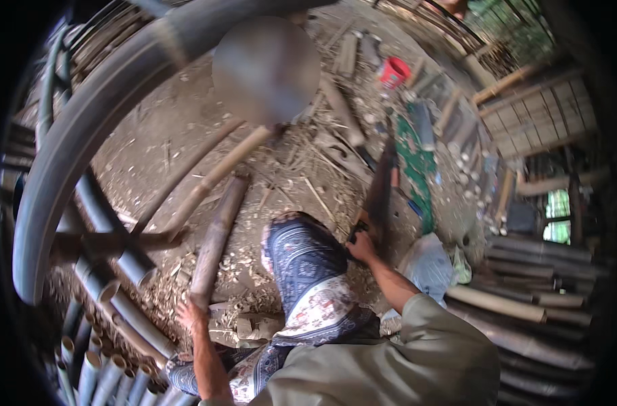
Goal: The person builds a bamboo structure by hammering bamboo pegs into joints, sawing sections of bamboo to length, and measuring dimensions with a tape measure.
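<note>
My right hand [362, 247] is closed round the dark handle of a handsaw [378, 193], whose broad blade points away from me over the littered ground. Next to my left knee, my left hand [191, 315] has its fingers spread at the near end of a brown bamboo pole [218, 237]. It appears to rest against that end; blur hides the exact contact. The pole slants away from me across the ground. My knee, in blue and white patterned cloth, is between the two hands.
Bamboo poles [129, 247] crowd the left, with a large grey one [85, 128] arching overhead. Cut tubes [112, 375] stand at lower left. More poles [498, 302] lie stacked at right. A red bucket [394, 73], green sheet [417, 159] and plastic bag [427, 264] lie beyond the saw.
</note>
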Demonstrator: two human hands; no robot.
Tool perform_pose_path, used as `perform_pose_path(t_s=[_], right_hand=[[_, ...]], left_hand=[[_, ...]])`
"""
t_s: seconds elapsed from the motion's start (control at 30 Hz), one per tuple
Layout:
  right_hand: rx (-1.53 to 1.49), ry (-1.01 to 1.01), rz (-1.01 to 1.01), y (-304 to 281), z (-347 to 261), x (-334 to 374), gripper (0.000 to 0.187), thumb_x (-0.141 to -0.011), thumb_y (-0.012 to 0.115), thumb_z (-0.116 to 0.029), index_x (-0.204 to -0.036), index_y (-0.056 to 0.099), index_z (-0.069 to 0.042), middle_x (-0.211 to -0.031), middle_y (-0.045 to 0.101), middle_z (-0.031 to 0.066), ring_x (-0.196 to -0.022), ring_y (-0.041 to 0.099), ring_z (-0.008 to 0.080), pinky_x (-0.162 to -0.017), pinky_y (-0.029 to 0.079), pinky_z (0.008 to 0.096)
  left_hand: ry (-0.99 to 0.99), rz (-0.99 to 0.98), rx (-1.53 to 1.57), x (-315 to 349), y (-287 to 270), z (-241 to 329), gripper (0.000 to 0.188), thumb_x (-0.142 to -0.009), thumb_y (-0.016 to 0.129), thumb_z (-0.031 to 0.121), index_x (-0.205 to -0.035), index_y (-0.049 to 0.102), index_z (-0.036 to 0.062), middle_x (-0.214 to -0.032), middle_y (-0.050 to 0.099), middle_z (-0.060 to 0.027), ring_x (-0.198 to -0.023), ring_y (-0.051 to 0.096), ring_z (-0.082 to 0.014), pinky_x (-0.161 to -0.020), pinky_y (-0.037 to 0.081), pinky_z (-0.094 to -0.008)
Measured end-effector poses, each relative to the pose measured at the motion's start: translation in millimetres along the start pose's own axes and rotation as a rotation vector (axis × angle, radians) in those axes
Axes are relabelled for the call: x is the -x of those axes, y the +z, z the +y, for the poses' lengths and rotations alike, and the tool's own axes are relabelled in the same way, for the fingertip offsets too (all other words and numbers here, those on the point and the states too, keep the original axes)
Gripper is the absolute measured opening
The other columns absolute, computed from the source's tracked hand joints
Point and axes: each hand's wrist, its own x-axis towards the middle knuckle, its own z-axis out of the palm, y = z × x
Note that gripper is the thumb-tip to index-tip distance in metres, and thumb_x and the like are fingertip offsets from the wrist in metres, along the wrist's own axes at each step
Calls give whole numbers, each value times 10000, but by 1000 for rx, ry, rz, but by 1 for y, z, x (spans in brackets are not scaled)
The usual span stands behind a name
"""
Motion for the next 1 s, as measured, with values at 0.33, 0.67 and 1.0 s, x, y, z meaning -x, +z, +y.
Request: perform_pose_path(t_s=[0.33, 0.67, 1.0], right_hand=[[406, 397, -6, -83, -3, -13, 579, -758, 650, -210, -1271, 474, -7, -1280, 476, 214, -1229, 447, 365, -992, 401, 468], [167, -42, 133, -148, -13, -322, 927, -752, 735, -329, -1459, 226, -13, -1455, 317, 260, -1352, 309, 384, -1127, 278, 418], [600, 142, 132, -138, -91, -337, 825, -719, 790, -391, -1325, 417, 25, -1387, 319, 206, -1336, 304, 425, -1057, 388, 504]], left_hand=[[859, 1012, 432, 148, -289, -46, 298, -859, 652, 76, -1134, 605, -29, -1116, 641, -160, -1049, 603, -291, -909, 467, -391], [382, 1430, 117, 102, -425, -113, 824, -675, 827, 253, -1391, 430, 159, -1299, 539, -149, -1190, 531, -349, -1012, 423, -470], [353, 1549, 52, 159, -422, -83, 751, -576, 840, 271, -1260, 540, 187, -1141, 622, -74, -1043, 603, -305, -896, 490, -422]])
